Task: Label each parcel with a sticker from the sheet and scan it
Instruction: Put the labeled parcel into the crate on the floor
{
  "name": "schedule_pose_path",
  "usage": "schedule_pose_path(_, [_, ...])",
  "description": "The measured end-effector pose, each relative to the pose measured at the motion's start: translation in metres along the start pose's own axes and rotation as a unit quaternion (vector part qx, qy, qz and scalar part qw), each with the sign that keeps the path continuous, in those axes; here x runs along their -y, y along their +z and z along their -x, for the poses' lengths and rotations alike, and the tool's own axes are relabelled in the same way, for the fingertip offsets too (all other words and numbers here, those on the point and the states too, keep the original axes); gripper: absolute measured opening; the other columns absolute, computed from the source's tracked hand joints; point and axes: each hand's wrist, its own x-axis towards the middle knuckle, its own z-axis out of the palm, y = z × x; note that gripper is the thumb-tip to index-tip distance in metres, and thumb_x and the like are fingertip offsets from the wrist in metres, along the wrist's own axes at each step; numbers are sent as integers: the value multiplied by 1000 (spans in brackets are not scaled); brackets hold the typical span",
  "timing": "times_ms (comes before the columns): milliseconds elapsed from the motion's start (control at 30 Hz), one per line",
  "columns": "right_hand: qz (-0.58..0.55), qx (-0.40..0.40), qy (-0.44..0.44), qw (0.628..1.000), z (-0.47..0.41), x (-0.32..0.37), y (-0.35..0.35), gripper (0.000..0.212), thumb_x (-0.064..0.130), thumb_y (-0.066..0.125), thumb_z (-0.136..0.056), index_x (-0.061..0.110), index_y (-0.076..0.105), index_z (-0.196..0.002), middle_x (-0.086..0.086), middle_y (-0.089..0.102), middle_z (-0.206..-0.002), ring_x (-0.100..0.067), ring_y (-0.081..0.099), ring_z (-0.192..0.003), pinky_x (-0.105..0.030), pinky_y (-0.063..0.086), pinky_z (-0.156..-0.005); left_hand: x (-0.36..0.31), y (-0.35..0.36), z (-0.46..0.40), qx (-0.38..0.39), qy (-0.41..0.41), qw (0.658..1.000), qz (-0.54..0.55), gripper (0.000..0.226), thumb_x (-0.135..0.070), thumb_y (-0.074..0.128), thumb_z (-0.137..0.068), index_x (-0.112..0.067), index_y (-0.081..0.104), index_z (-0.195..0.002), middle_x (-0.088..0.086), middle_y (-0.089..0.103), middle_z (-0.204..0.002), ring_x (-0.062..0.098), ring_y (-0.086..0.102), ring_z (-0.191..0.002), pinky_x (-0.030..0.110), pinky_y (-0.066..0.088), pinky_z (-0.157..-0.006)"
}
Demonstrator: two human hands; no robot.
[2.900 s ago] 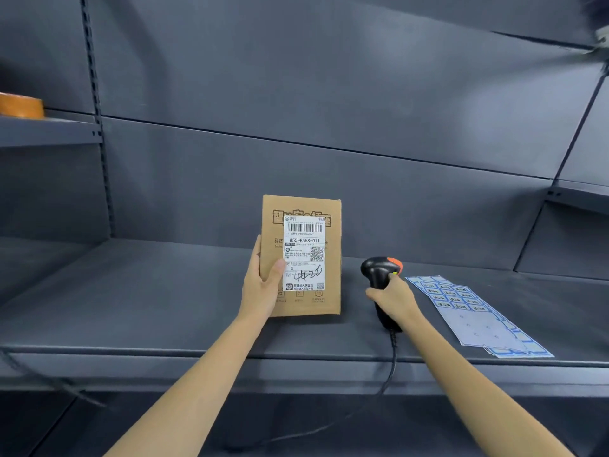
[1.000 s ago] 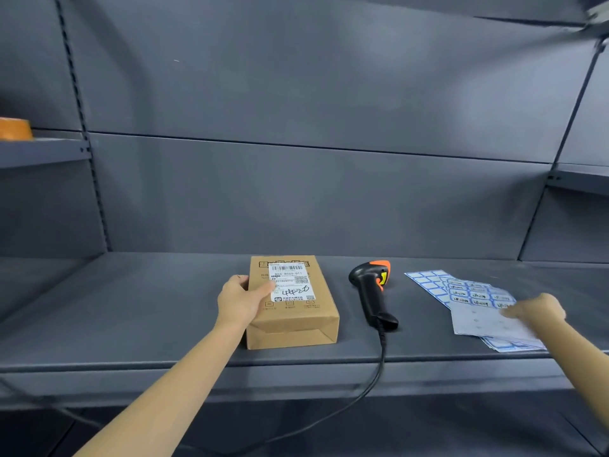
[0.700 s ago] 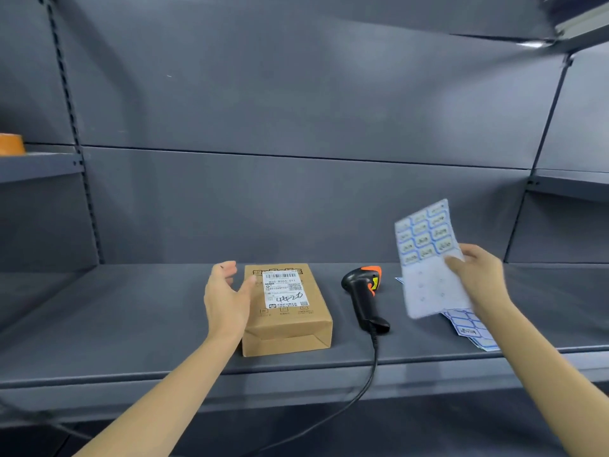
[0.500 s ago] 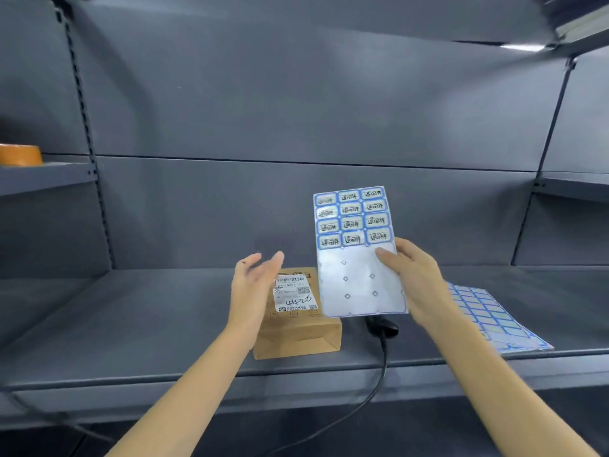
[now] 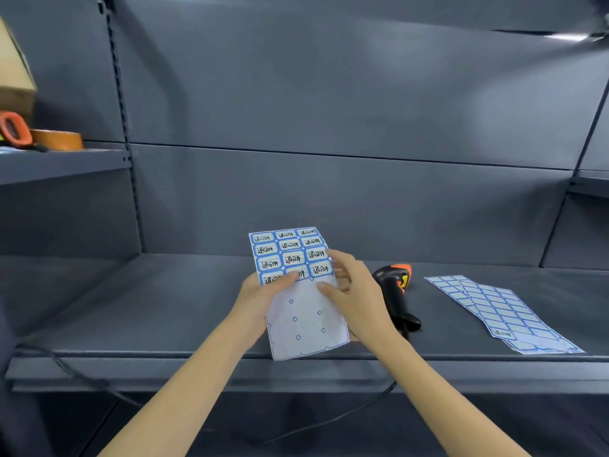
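Sticker sheet [image 5: 304, 311] is held upright between both hands, above the shelf [image 5: 164, 308]. It is gripped at its left edge by left hand [image 5: 260, 291], thumb across the bottom sticker row; right edge is pinched by right hand [image 5: 354, 291]. Scanner [image 5: 395, 291] is lying just right of right hand; spare sheets [image 5: 501, 311] farther right. Parcel is hidden behind the sheet.

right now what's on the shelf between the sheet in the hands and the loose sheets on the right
In the head view, the black and orange scanner lies on the shelf between the held sticker sheet and the loose sheets, beside the right hand.
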Motion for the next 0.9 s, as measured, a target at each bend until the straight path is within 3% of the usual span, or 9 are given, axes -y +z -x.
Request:
schedule_pose_path(133, [57,5,-27,998,-3,-5,-1,38,18,68,-87,32,61,-122,13,52,-112,-3,53,-100,-1,37,-80,2,0,0,0,-3,1000,-11,29,-5,65,-87,-12,66,-114,3,72,-110,22,68,-102,39,52,-90])
schedule_pose_path(300, [122,4,-33,992,-9,-8,-6,34,23,68,-87,28,65,-121,9,52,-108,-5,44,-97,-5,29,-76,6,3,-1,0,3,1000,-24,26,-6,65,-87,-17,68,-110,-1,73,-107,18,69,-100,35,52,-86])
schedule_pose_path(433, [168,-7,-59,984,-11,-11,-8,32,29,70,-86,30,67,-117,15,46,-103,-4,38,-101,3,26,-78,6,4,0,0,15,999,-40,26,-6,65,-87,-20,68,-109,-5,73,-106,15,68,-100,32,51,-85])
schedule_pose_path(633, [161,2,-64,985,-16,-8,-11,27,33,71,-84,30,70,-112,10,62,-105,-6,44,-95,-17,31,-78,0,5,3,9,52,995,-86,27,-5,62,-89,-20,67,-111,-8,72,-108,10,68,-101,28,50,-86])
schedule_pose_path(700, [158,-3,-64,985,-15,-6,-12,23,33,70,-85,32,72,-108,13,66,-104,-5,46,-94,-17,32,-77,-2,6,4,10,61,993,-101,28,-7,63,-89,-21,66,-113,-10,72,-108,8,67,-100,25,50,-83])
schedule_pose_path(800, [123,-6,-77,989,-10,-3,-13,17,28,68,-87,34,74,-102,23,66,-98,10,48,-90,-8,34,-73,-3,5,4,5,65,992,-112,27,-9,63,-89,-23,66,-112,-11,71,-108,8,67,-101,26,51,-86])
schedule_pose_path(900, [102,-13,-83,991,-7,-3,-11,15,27,65,-89,33,74,-99,22,66,-101,5,51,-97,-13,40,-84,-1,5,3,-6,64,992,-112,26,-9,64,-89,-25,67,-109,-11,72,-107,8,67,-99,25,52,-84])
